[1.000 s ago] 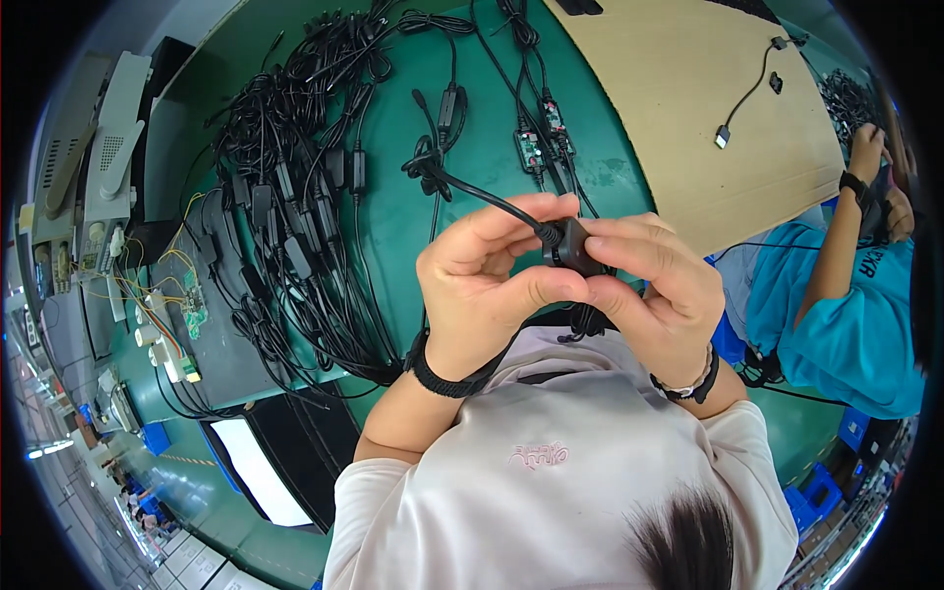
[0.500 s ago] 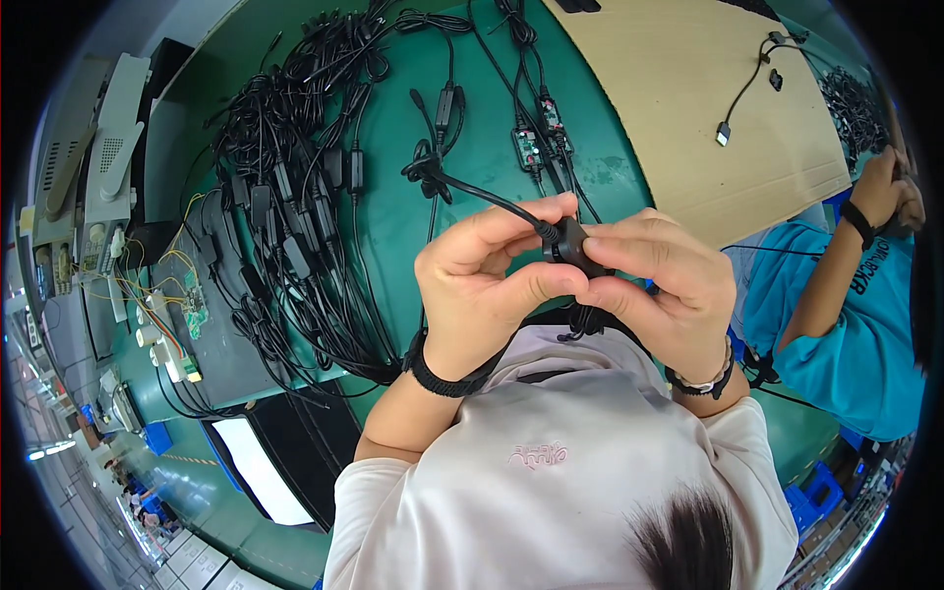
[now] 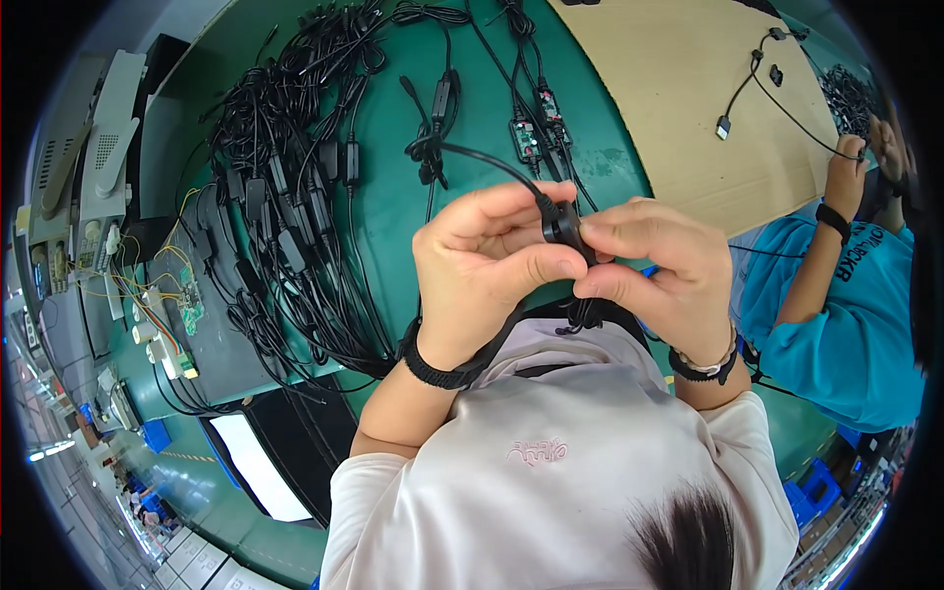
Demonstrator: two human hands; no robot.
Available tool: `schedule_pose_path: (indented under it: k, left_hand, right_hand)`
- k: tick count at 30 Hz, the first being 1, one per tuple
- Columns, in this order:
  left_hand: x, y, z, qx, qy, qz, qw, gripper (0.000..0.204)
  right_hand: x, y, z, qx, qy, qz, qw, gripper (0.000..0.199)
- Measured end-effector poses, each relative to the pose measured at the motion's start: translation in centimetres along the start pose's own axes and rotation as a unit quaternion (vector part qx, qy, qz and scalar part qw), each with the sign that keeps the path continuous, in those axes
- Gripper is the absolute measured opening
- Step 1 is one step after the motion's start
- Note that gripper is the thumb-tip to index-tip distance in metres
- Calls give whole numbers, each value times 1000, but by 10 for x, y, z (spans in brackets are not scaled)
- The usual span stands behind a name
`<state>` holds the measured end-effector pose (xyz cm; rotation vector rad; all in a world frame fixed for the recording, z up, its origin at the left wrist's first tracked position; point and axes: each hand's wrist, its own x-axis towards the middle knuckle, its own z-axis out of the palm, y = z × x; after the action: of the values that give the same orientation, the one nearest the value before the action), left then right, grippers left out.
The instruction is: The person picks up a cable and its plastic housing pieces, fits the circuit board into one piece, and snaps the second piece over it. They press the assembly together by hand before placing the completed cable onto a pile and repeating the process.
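Note:
Both hands meet in front of my chest around a small black plastic housing (image 3: 564, 232) with a black cable (image 3: 492, 162) running out of its upper end. My left hand (image 3: 477, 270) grips it from the left, thumb in front and fingers behind. From the right, my right hand (image 3: 674, 265) pinches its side between thumb and fingertips. The cable leads up to a knotted black bundle (image 3: 426, 149) on the green table. Just beyond my hands lie two cables with bare circuit boards (image 3: 526, 140). A coiled black cable end (image 3: 580, 315) hangs below my fingers.
A large heap of black cables (image 3: 285, 187) covers the table's left side. Farther left are grey instruments (image 3: 113, 147) and a wired green board (image 3: 190, 305). At the right, a cardboard sheet (image 3: 698, 118) bears loose cables. A co-worker in blue (image 3: 826, 315) works beside it.
The housing has turned more upright in my fingers and shifted slightly left. The knotted bundle has shifted a little. At the right, the co-worker's hand has moved left, with a cable stretching from it.

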<state>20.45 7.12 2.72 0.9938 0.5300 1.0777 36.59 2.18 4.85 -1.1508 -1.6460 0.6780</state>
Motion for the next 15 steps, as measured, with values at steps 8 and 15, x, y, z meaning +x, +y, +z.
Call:
schedule_pose_path:
  k: [8, 15]
  left_hand:
    - [11, 1, -1, -17, 53, -99, 994, 32]
    - [12, 3, -2, -24, 63, -150, 986, 31]
  right_hand:
    - [4, 10, 1, 124, -8, 164, 979, 22]
    - [15, 13, -8, 243, -50, 298, 922, 14]
